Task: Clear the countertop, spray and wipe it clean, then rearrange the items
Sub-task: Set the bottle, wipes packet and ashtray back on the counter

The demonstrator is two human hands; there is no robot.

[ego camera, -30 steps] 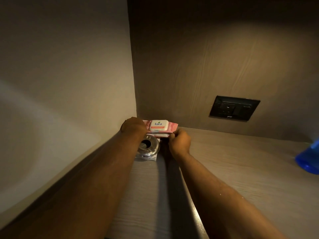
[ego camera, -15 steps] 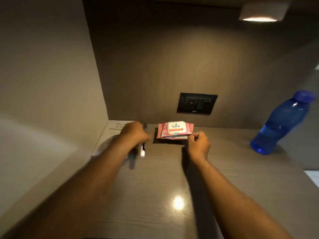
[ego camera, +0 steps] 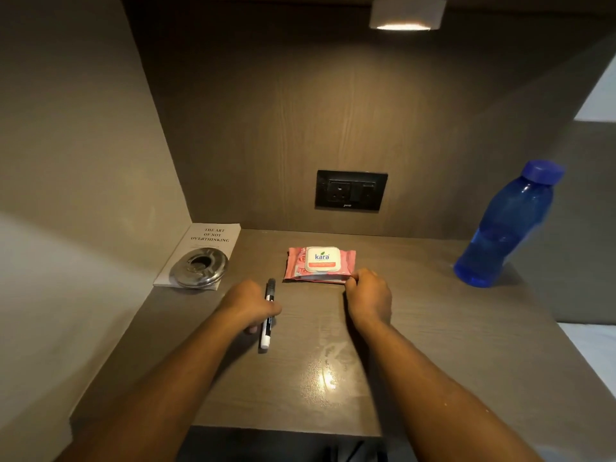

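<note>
Landmark: black socket plate (ego camera: 351,190) on the back wall of the wood-grain countertop (ego camera: 433,345).

Wet-wipes pack (ego camera: 319,265), pink with a white "kara" lid, lies flat on the countertop directly below the socket plate, near the back wall. Right hand (ego camera: 369,296) is pinched closed on the pack's near right corner, fingers curled over the edge.

Marker (ego camera: 268,315), black with a white end, lies below and left of the socket plate, just left of the pack, pointing roughly front to back. Left hand (ego camera: 250,306) is curled closed around its middle; white end sticks out toward the camera, black cap toward the wall.

Book (ego camera: 213,241), cover reading "THE ART OF NOT OVERTHINKING", lies far left of the socket plate in the back corner. Steel ashtray (ego camera: 199,267) sits on the book's near half.

Blue water bottle (ego camera: 510,225), capped, stands well right of the socket plate, clear of both hands.

Ceiling light (ego camera: 405,13) above the socket plate; its glare shows on the countertop between the forearms.
</note>
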